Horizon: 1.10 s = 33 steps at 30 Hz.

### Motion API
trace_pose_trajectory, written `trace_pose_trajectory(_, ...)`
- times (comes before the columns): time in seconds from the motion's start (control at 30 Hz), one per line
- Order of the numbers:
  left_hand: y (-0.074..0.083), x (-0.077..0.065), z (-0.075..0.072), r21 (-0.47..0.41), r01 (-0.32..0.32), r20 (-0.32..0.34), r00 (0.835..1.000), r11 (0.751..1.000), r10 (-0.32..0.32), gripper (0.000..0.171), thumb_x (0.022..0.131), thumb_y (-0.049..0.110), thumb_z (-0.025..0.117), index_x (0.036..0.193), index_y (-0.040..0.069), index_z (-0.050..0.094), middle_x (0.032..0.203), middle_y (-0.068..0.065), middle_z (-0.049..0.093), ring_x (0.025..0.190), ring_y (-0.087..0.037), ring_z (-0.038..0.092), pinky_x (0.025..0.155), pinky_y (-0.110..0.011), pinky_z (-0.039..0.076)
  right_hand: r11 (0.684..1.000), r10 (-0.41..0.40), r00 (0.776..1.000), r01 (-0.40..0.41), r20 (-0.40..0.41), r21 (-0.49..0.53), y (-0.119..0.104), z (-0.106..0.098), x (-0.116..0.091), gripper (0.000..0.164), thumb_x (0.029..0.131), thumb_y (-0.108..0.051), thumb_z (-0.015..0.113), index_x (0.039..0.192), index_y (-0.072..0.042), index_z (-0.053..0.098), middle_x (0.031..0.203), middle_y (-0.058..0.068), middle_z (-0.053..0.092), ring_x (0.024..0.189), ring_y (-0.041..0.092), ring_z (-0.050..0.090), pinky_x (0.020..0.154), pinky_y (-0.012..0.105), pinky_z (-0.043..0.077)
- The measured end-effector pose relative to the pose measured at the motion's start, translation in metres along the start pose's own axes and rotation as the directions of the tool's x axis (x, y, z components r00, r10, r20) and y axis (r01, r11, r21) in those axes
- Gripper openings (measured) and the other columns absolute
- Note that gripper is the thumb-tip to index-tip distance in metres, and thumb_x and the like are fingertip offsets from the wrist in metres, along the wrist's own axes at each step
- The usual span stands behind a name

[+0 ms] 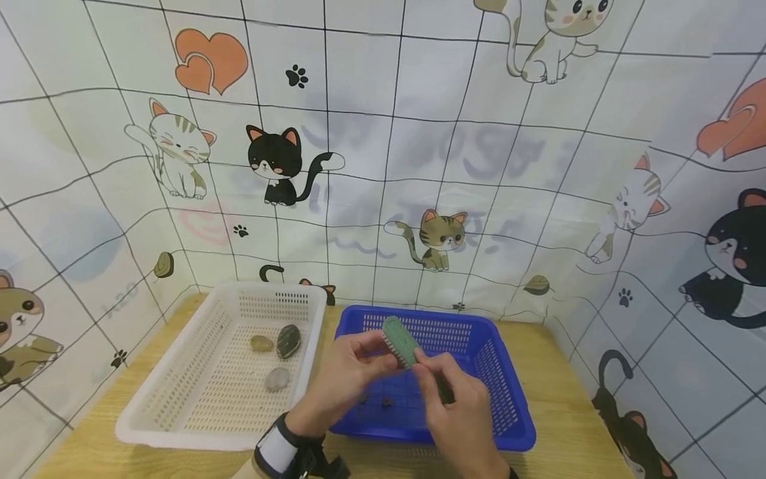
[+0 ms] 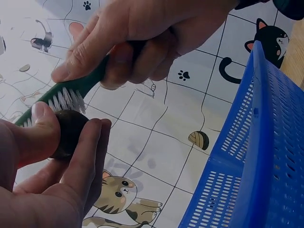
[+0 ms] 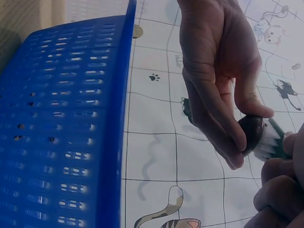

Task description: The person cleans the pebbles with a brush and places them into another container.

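Observation:
Above the blue basket (image 1: 501,372), my right hand (image 1: 457,402) grips a green scrubbing brush (image 1: 399,340) by its handle, with the thumb along its back. The brush's white bristles (image 2: 66,100) press against a dark, smooth, rounded stone (image 2: 71,135). My left hand (image 1: 342,372) pinches that stone between thumb and fingers, as both wrist views show. In the head view the stone is hidden behind the brush and fingers. Small brown bits (image 1: 386,402) lie on the blue basket's floor.
To the left stands a white basket (image 1: 209,399) holding a yellowish stone (image 1: 261,343), a dark striped stone (image 1: 288,340) and a pale stone (image 1: 277,380). Both baskets rest on a wooden table (image 1: 562,412). Behind and beside it hangs a cat-patterned sheet (image 1: 359,146).

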<state>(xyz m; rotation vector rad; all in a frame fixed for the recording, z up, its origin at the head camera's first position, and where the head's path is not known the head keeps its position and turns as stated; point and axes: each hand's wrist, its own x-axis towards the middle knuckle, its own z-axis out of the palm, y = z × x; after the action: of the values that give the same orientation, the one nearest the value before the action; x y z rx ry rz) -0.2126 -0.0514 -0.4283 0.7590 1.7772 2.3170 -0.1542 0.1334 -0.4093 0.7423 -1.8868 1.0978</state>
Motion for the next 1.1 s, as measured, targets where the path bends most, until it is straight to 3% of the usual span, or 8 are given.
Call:
trace_pose_trajectory(0.1, 0.000, 0.000, 0.003, -0.027, -0.017, 0.039, 0.999, 0.999, 0.018, 0.036, 0.092, 0.004, 0.072, 0.126, 0.001, 0.065, 0.117, -0.023, 0.066, 0.107, -0.038, 0.066, 0.094, -0.048, 0.054, 1.000, 0.024, 1.000, -0.025, -0.010, -0.017, 0.000, -0.004, 0.003, 0.005, 0.094, 0.000, 0.069, 0.092, -0.004, 0.066, 0.103, 0.009, 0.074, 0.089, 0.021, 0.072, 0.053, 0.018, 0.054)
trace_pose_trajectory(0.27, 0.003, 0.000, 0.002, -0.113, -0.048, 0.062, 0.997, 0.992, 0.055, 0.035, 0.096, 0.004, 0.067, 0.130, -0.001, 0.061, 0.122, -0.026, 0.063, 0.113, -0.040, 0.062, 0.099, -0.049, 0.050, 0.998, 0.058, 0.998, -0.058, -0.012, -0.026, 0.004, -0.008, 0.005, 0.009, 0.095, 0.001, 0.067, 0.091, -0.007, 0.065, 0.101, 0.008, 0.074, 0.095, 0.022, 0.071, 0.053, 0.018, 0.052)
trace_pose_trajectory(0.47, 0.002, 0.002, -0.003, -0.192, -0.068, 0.025, 0.997, 0.979, 0.074, 0.038, 0.100, 0.009, 0.063, 0.135, -0.003, 0.057, 0.128, -0.025, 0.061, 0.120, -0.038, 0.059, 0.104, -0.049, 0.046, 0.999, 0.046, 0.999, -0.046, 0.007, -0.018, 0.008, -0.005, -0.002, 0.006, 0.095, -0.001, 0.068, 0.092, -0.006, 0.065, 0.103, 0.007, 0.074, 0.094, 0.020, 0.071, 0.057, 0.019, 0.055)
trace_pose_trajectory(0.6, 0.001, 0.003, -0.003, -0.131, -0.060, -0.024, 0.998, 0.990, 0.058, 0.036, 0.097, 0.009, 0.067, 0.131, -0.001, 0.061, 0.124, -0.021, 0.064, 0.114, -0.033, 0.062, 0.101, -0.048, 0.050, 1.000, 0.013, 1.000, -0.013, 0.016, 0.001, 0.012, 0.000, -0.009, 0.011, 0.092, 0.001, 0.070, 0.095, -0.008, 0.066, 0.103, 0.007, 0.074, 0.079, 0.013, 0.071, 0.048, 0.013, 0.047)
trace_pose_trajectory(0.77, -0.001, 0.001, 0.003, -0.031, -0.028, -0.005, 1.000, 0.999, 0.028, 0.037, 0.091, 0.004, 0.073, 0.127, 0.001, 0.065, 0.119, -0.019, 0.067, 0.106, -0.036, 0.066, 0.094, -0.048, 0.055, 0.999, -0.038, 0.999, 0.038, -0.011, -0.020, 0.011, 0.001, -0.008, 0.013, 0.088, 0.003, 0.073, 0.094, -0.007, 0.066, 0.100, 0.009, 0.074, 0.063, 0.007, 0.065, 0.042, 0.011, 0.042)
trace_pose_trajectory(0.93, 0.001, -0.001, 0.005, -0.067, -0.025, 0.029, 0.999, 0.997, 0.027, 0.037, 0.090, -0.001, 0.072, 0.126, -0.002, 0.063, 0.115, -0.025, 0.065, 0.104, -0.040, 0.066, 0.093, -0.051, 0.054, 0.999, -0.014, 1.000, 0.013, -0.023, -0.037, 0.003, -0.005, 0.003, 0.009, 0.091, 0.003, 0.070, 0.091, -0.005, 0.065, 0.100, 0.011, 0.074, 0.076, 0.016, 0.071, 0.043, 0.014, 0.044)
trace_pose_trajectory(1.1, 0.004, -0.003, 0.001, -0.150, -0.047, 0.029, 0.998, 0.988, 0.052, 0.036, 0.097, 0.001, 0.065, 0.132, -0.003, 0.059, 0.123, -0.027, 0.062, 0.113, -0.040, 0.062, 0.101, -0.050, 0.049, 0.999, 0.033, 0.999, -0.033, -0.013, -0.040, 0.002, -0.007, 0.004, 0.012, 0.091, 0.004, 0.070, 0.090, -0.007, 0.065, 0.100, 0.010, 0.074, 0.089, 0.020, 0.072, 0.050, 0.017, 0.051)
